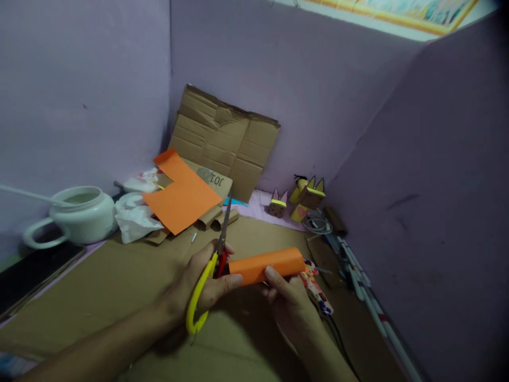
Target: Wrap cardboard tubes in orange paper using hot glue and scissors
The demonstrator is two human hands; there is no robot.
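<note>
My left hand (201, 286) grips yellow-handled scissors (207, 281), whose blades point up and away toward the back wall. My right hand (286, 297) is wrapped under an orange paper-covered roll (266, 265) and holds it level. The roll's left end sits right by the scissors' red pivot. Both hands hover over a brown cardboard sheet (119, 286) that covers the table.
A flat orange paper sheet (181, 193) lies behind, against folded cardboard (225, 140) leaning on the wall. A white jar with a handle (81, 215) and crumpled white paper (133, 217) are at the left. Small cardboard figures (302, 199), a cable and pens (366, 297) lie at the right.
</note>
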